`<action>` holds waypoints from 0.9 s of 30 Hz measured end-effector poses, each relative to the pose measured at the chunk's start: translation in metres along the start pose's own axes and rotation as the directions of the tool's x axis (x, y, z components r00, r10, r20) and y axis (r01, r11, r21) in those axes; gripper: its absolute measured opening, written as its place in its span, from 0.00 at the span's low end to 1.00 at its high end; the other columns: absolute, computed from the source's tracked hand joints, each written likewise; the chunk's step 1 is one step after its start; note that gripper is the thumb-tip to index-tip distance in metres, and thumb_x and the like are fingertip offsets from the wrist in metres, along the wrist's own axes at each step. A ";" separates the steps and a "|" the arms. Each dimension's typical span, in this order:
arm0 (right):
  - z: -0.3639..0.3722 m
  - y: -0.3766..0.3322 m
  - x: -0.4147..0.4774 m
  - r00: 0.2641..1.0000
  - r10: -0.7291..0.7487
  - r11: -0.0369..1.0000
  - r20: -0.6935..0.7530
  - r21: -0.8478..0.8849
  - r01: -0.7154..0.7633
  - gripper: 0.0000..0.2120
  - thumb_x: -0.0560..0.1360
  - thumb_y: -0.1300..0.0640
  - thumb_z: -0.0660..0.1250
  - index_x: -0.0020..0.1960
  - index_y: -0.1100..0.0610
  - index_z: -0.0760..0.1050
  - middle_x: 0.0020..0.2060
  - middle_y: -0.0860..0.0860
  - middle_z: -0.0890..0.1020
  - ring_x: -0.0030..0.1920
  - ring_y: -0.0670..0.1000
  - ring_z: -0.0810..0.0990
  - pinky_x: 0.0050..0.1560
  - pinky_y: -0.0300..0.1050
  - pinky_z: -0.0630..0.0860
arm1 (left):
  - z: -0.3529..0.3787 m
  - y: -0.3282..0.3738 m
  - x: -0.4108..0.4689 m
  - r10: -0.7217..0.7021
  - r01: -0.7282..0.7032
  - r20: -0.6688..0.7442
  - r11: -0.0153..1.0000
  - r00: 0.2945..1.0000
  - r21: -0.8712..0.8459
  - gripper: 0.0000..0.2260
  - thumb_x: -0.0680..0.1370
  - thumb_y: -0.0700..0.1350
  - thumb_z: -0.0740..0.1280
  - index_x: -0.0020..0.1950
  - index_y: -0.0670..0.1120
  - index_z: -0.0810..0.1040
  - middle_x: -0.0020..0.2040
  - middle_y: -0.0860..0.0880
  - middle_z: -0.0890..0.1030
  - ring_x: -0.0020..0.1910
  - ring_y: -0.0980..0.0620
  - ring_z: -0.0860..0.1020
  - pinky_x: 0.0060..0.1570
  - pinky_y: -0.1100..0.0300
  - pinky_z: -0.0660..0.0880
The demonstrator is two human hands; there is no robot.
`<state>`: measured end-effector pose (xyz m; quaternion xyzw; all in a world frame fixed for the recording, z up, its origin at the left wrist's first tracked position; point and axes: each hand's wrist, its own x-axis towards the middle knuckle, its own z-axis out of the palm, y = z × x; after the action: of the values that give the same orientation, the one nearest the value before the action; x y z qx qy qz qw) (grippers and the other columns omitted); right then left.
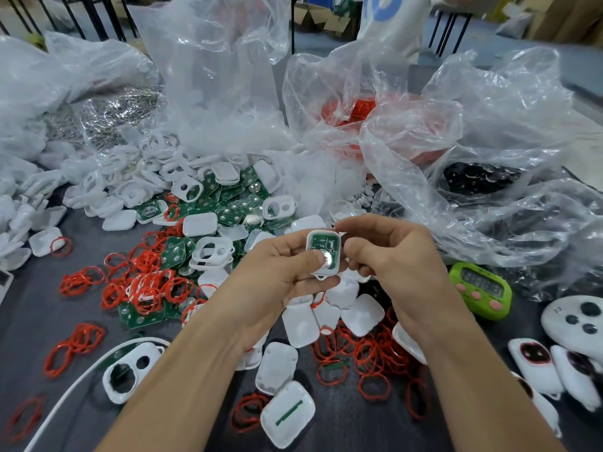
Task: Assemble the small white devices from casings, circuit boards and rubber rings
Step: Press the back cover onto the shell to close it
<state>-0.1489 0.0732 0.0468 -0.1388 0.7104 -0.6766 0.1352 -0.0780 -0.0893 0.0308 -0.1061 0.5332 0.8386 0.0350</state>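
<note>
Head view: left hand (280, 282) grips boxy white casing (324, 252).

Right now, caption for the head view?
Left hand holds a white casing with a green circuit board inside; right hand pinches its corner above scattered red rings.

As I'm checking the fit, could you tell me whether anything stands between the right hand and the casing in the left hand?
Nothing visible does. The left hand grips the casing, thumb on its metal disc, and the right hand pinches its upper right corner.
</note>
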 end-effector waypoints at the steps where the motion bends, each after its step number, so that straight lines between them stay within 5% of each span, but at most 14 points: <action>1: 0.000 -0.001 -0.001 1.000 -0.007 1.000 0.004 0.001 0.007 0.12 0.75 0.71 0.70 0.49 0.56 0.87 0.36 0.52 0.87 0.30 0.45 0.80 0.33 0.33 0.75 | 0.000 0.000 0.000 -0.003 0.003 -0.003 1.000 1.000 -0.005 0.13 0.82 0.32 0.63 0.63 0.40 0.81 0.57 0.39 0.86 0.57 0.41 0.85 0.50 0.56 0.83; 11: 0.000 -0.004 -0.004 0.999 -0.035 0.999 -0.036 0.010 0.035 0.09 0.72 0.66 0.76 0.41 0.53 0.88 0.32 0.50 0.86 0.30 0.43 0.80 0.32 0.33 0.75 | 0.001 0.001 -0.001 -0.024 0.024 -0.022 1.000 0.999 0.001 0.13 0.81 0.31 0.62 0.59 0.40 0.84 0.53 0.38 0.86 0.55 0.41 0.86 0.48 0.56 0.83; 20: 0.010 -0.002 -0.008 0.979 -0.164 0.939 -0.117 -0.324 0.119 0.08 0.71 0.62 0.77 0.39 0.50 0.85 0.32 0.44 0.85 0.32 0.43 0.84 0.32 0.34 0.78 | 0.006 -0.002 -0.002 0.023 -0.015 -0.052 0.987 0.998 0.160 0.13 0.80 0.31 0.67 0.61 0.41 0.84 0.53 0.36 0.86 0.49 0.48 0.85 0.46 0.58 0.83; 27: 0.009 -0.001 -0.007 0.986 -0.128 0.949 -0.106 -0.302 0.090 0.07 0.71 0.62 0.76 0.39 0.50 0.85 0.32 0.46 0.85 0.31 0.44 0.83 0.32 0.35 0.77 | 0.007 -0.002 -0.002 0.065 -0.049 -0.069 0.977 0.996 0.209 0.13 0.80 0.31 0.67 0.61 0.41 0.84 0.51 0.37 0.86 0.47 0.47 0.86 0.46 0.57 0.84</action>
<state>-0.1384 0.0672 0.0477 -0.1542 0.8021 -0.5761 0.0306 -0.0763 -0.0824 0.0322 -0.1179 0.6214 0.7746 0.0017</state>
